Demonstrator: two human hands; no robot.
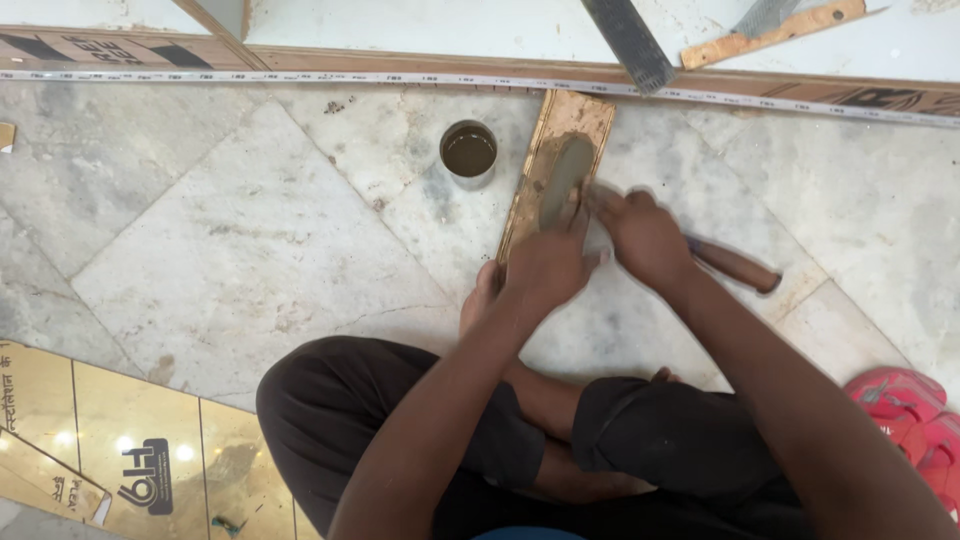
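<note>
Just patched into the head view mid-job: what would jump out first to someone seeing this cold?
Both hands meet at centre frame: the left hand and right hand press a wooden-handled tool onto a grey sharpening stone set in a wooden block. Just left of the block stands a small tin of murky liquid on the marble floor. A pink sandal lies at the right edge.
</note>
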